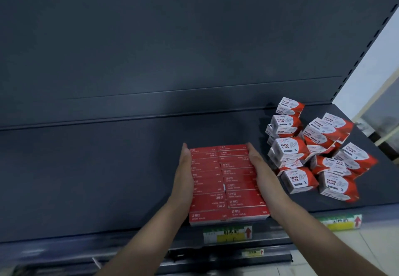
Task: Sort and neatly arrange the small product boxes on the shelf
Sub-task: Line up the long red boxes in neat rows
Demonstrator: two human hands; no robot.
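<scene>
A block of flat red staple boxes lies in two neat columns on the dark shelf, reaching its front edge. My left hand is pressed flat against the block's left side, fingers straight. My right hand lies flat against the right side, so the block sits squeezed between both palms. To the right, several white-and-red paper clip boxes are heaped loosely, some tilted, some stacked.
The shelf's dark back panel rises behind. Price labels hang on the front rail, another label further right. A slotted upright bounds the shelf on the right. A lower shelf edge shows below.
</scene>
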